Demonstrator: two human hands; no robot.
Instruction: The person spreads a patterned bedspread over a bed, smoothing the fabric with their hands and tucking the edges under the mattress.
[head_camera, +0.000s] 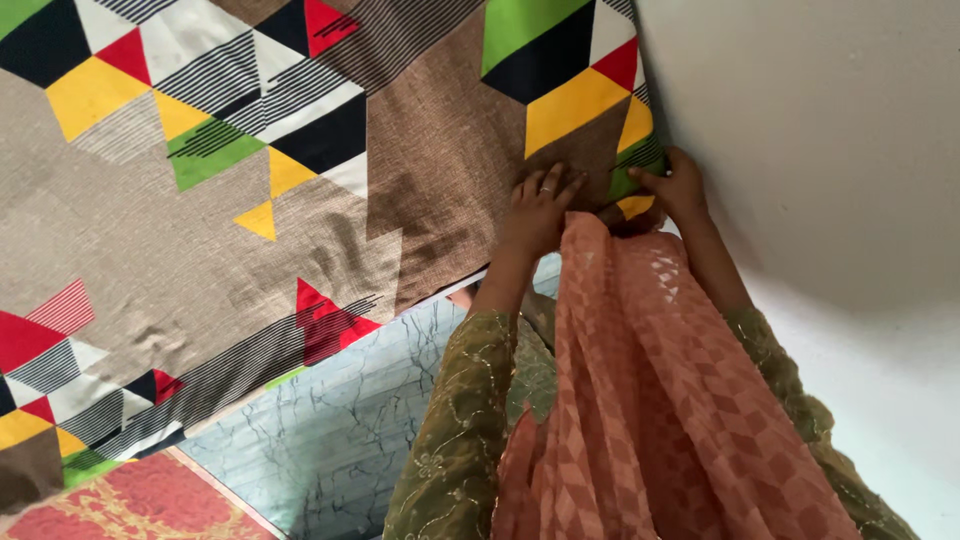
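Note:
A bedsheet (300, 200) with brown ground and red, yellow, green, black and white triangles covers a bed that fills the upper left. My left hand (537, 205) lies flat on the sheet near its corner, fingers spread and pressing down. My right hand (676, 185) grips the sheet's corner at the edge next to the wall, fingers curled into the fabric. A peach checked scarf (650, 400) hangs from my neck down between my arms and hides part of the corner.
A pale wall (820, 130) stands right against the bed's corner on the right. Below the bed's edge lies a grey-green marbled floor (340, 420). A red patterned mat (130, 505) lies at the bottom left.

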